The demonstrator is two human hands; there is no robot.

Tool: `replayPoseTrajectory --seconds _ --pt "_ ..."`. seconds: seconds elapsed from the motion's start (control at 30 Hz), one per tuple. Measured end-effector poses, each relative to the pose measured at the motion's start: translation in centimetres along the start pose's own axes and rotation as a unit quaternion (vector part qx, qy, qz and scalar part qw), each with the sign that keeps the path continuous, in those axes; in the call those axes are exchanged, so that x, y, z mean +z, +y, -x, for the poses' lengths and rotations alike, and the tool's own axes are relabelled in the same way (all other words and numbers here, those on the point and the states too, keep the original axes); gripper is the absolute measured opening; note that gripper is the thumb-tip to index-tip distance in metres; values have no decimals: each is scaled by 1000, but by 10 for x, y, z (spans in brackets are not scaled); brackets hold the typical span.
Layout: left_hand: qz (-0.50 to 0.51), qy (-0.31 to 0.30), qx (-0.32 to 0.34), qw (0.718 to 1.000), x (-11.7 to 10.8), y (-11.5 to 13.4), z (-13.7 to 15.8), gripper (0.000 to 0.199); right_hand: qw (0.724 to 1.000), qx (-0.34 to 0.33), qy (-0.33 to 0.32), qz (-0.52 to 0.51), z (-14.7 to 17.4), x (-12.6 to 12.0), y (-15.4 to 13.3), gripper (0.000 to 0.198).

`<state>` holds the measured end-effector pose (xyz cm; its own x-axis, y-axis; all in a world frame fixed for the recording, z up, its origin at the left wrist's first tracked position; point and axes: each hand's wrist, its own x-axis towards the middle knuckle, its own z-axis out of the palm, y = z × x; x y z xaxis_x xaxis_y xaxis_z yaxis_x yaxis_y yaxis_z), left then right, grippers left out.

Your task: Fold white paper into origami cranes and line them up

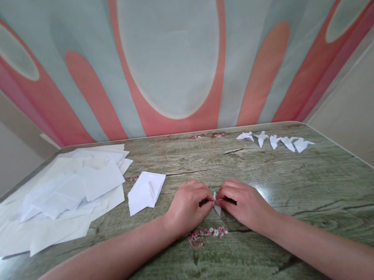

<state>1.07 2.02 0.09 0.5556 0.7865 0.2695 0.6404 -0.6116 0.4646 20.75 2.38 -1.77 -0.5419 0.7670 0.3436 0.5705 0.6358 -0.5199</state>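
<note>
Pinching a small folded white paper (217,210) from either side, the two hands meet above the wood-patterned table (253,271), just beyond a pink floral print (207,234) on its surface. The left hand (188,205) has thumb and fingertips pressed together at the paper's left side; the right hand (247,204) does likewise at its right. The paper sits in the narrow gap between them, one pale point showing beyond the fingertips and another toward the person; its middle is mostly covered. Left of the left hand, near it but apart, lie some folded white sheets (141,195), and further left spreads a heap of loose white paper (68,190). Toward the far right edge stands or lies a row of folded white figures (273,142), close together. Behind the table rises a coral-and-grey patterned wall covering (166,44).
</note>
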Motion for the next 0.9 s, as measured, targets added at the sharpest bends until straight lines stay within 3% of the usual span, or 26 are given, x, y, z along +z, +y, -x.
replayPoseTrajectory --seconds 0.4,0.5,0.6,0.73,0.83,0.9 --pt "-25 -28 17 999 -4 4 0 9 997 -50 -24 50 0 -2 -5 17" --pt "-22 -19 7 1000 -2 -1 1 8 999 -28 -4 44 -1 -2 0 12" --pt "-11 -7 6 1000 -2 -4 2 25 999 2 27 25 -2 -7 9 12" --pt "-10 -30 32 999 -6 -6 1 13 994 47 88 42 -7 -39 37 10" --pt "-5 -32 44 998 -8 -7 -1 14 979 109 118 123 -5 -85 75 12" --pt "-2 -31 47 998 -8 -9 -2 15 955 172 158 181 4 -120 105 14"
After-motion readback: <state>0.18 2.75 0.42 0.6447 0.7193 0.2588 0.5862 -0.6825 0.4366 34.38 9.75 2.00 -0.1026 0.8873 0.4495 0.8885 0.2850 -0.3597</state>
